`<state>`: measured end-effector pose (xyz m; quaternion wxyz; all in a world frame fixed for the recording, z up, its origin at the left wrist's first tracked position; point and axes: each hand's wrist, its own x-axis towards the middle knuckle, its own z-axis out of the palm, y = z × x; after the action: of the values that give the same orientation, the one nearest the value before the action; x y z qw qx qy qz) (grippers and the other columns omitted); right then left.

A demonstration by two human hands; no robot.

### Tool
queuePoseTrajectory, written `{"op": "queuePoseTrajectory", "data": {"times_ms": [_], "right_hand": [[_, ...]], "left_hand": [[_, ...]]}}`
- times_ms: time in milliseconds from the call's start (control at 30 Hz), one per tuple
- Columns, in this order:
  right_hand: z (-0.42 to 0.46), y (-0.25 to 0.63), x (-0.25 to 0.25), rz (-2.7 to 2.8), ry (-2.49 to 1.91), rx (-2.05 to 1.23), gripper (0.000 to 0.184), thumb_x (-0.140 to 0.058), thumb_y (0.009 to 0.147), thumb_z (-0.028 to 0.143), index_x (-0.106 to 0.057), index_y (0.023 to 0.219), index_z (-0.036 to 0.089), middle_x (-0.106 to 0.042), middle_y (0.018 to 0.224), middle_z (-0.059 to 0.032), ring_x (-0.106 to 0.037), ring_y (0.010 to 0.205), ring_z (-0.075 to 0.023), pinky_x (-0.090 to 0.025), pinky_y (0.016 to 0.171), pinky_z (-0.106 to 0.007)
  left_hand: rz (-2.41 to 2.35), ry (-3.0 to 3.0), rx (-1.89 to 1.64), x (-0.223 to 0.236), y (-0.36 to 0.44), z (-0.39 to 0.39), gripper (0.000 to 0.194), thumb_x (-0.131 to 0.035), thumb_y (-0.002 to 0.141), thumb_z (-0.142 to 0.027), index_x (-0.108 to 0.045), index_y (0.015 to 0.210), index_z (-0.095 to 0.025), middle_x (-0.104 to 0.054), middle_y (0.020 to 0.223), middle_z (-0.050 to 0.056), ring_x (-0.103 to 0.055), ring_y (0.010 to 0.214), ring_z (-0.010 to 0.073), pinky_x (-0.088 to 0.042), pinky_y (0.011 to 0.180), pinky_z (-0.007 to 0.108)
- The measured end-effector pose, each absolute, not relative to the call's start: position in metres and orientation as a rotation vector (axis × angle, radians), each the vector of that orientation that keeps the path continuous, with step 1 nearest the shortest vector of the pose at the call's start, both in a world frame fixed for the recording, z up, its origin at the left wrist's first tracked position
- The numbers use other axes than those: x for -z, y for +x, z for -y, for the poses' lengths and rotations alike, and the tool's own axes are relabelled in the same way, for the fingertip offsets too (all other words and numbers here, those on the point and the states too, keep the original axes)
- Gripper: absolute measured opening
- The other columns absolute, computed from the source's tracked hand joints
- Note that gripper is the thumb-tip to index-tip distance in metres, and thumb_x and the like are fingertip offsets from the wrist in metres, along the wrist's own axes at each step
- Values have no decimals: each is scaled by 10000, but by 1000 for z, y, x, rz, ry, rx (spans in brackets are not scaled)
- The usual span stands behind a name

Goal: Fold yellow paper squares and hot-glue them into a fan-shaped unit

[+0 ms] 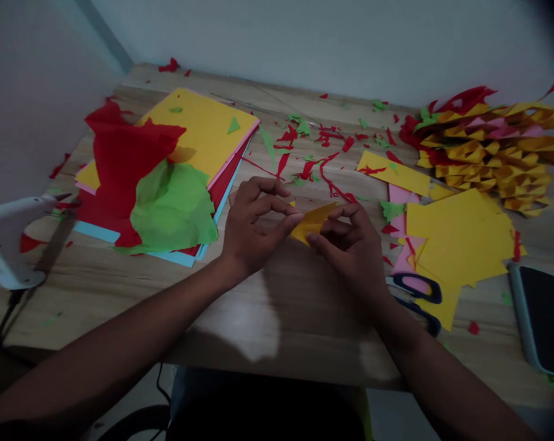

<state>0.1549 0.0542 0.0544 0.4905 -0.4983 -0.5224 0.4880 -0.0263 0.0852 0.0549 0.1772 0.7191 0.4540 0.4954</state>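
A small folded yellow paper piece [312,223] is held between both hands above the middle of the wooden table [268,318]. My left hand [254,223] pinches its left edge with thumb and fingers. From the right, my right hand [350,245] grips its lower corner. A sheet of yellow paper [461,239] lies just right of my right hand, partly over pink paper. Black-handled scissors [419,294] lie under that sheet's edge, close by my right wrist.
A stack of coloured sheets [203,131] with crumpled red [121,153] and green tissue [173,205] sits at the left. A heap of folded yellow, pink and red pieces [488,147] is at the back right. A phone [543,318] lies at the right edge. Scraps litter the back.
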Motion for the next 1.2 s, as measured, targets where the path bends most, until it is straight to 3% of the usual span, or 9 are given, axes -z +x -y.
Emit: {"op": "queuePoseTrajectory", "data": {"times_ms": [200,367,600,733,833,1067,1200], "right_hand": [[-56,153,-59,1123,-1259,-1134,402,-883,626,298,-535,819,240,-673,684,68,-665,600,-103,-541,547,-204],[-56,154,-59,1144,-1267,-1208,352,-862,649,324,-628,887,212,-624,682,63,-595,559,-86,-516,484,-202],[-57,153,-58,1113,-1208,-1322,385,-854,668,361,-563,884,235,-666,694,62,-593,542,-89,-533,526,-231],[-55,154,-60,1232,-1203,-1380,256,-816,735,374,-634,810,210,-659,668,42,-575,568,-96,-491,545,-233],[-53,154,-62,1354,-1215,-1335,174,-762,797,368,-695,765,211,-634,637,41,-549,569,-101,-460,545,-240],[-53,153,-62,1395,-1209,-1198,76,-745,798,283,-723,747,231,-632,613,52,-537,560,-103,-447,554,-242],[-50,155,-57,1462,-1235,-1096,67,-721,837,287,-718,807,227,-688,746,24,-599,667,-121,-477,635,-262]], "left_hand": [[-1329,2038,-1394,-54,-27,-86,118,-725,848,-325,-689,784,-233,-664,1031,34,-626,1005,209,-494,944,429],[-1352,2030,-1388,-53,-26,-86,132,-725,842,-336,-688,769,-233,-664,1028,29,-625,997,204,-490,953,428],[-1303,2031,-1466,-53,-28,-85,107,-726,858,-345,-699,811,-252,-649,1027,23,-622,993,203,-488,943,437],[-1282,2036,-1464,-53,-28,-85,104,-739,852,-349,-707,812,-258,-650,1018,19,-622,993,206,-473,944,447],[-1276,2050,-1453,-53,-27,-84,99,-751,843,-336,-707,801,-258,-650,1024,23,-619,1006,211,-464,949,453],[-1288,2041,-1389,-52,-27,-86,92,-773,809,-313,-723,780,-242,-667,1026,37,-622,1024,217,-485,907,433],[-1291,2039,-1356,-52,-26,-87,87,-763,812,-312,-730,776,-239,-674,1024,30,-631,1010,214,-485,899,414]]}}
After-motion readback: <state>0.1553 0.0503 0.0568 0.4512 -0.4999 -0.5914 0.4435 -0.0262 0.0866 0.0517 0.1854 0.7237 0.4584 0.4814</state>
